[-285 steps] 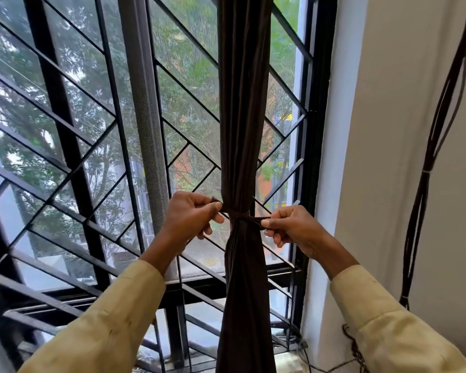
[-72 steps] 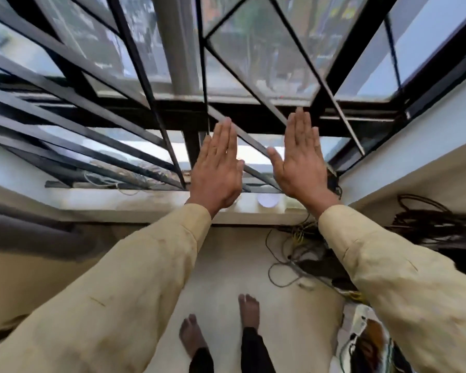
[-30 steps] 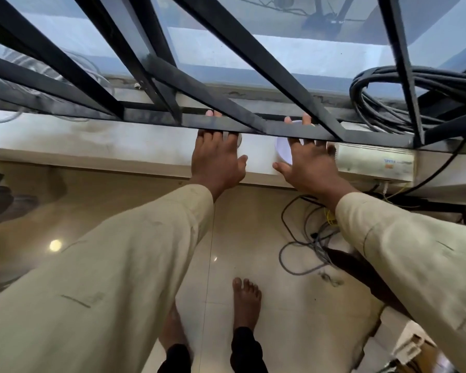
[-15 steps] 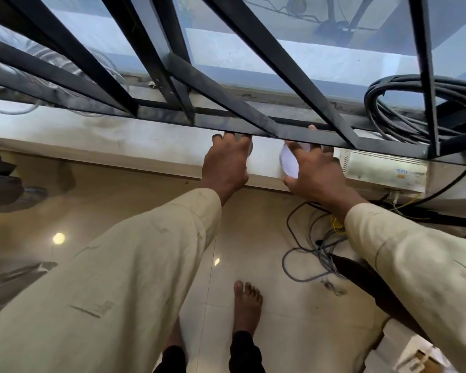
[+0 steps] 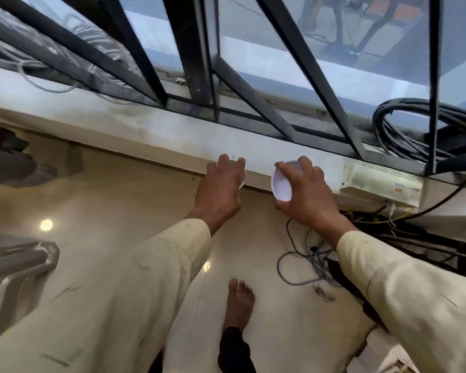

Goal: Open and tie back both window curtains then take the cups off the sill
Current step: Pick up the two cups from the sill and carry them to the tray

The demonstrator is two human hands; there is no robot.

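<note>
Along the front edge of the window sill (image 5: 145,130) both hands now sit closer to the person than half a second ago. Back then they reached in under the bottom bar of the window grille (image 5: 197,63), at the sill's back edge.

The left hand (image 5: 221,187) curls its fingers round the first white cup (image 5: 243,179), of which only a sliver of rim shows past the knuckles. The right hand (image 5: 304,195) grips the second white cup (image 5: 281,185) with fingers over the top and thumb beneath. That cup is tipped so its open mouth faces the camera, and it now overhangs the sill's front edge; earlier it stood further in.

Counted: two cups, one in each of two hands; one white wall-mounted box (image 5: 379,184) at the sill's right end; one coil of black cables (image 5: 414,130) behind it; one tangle of grey wires (image 5: 307,262) on the floor; one bare foot (image 5: 238,300) — the other is hidden.
</note>
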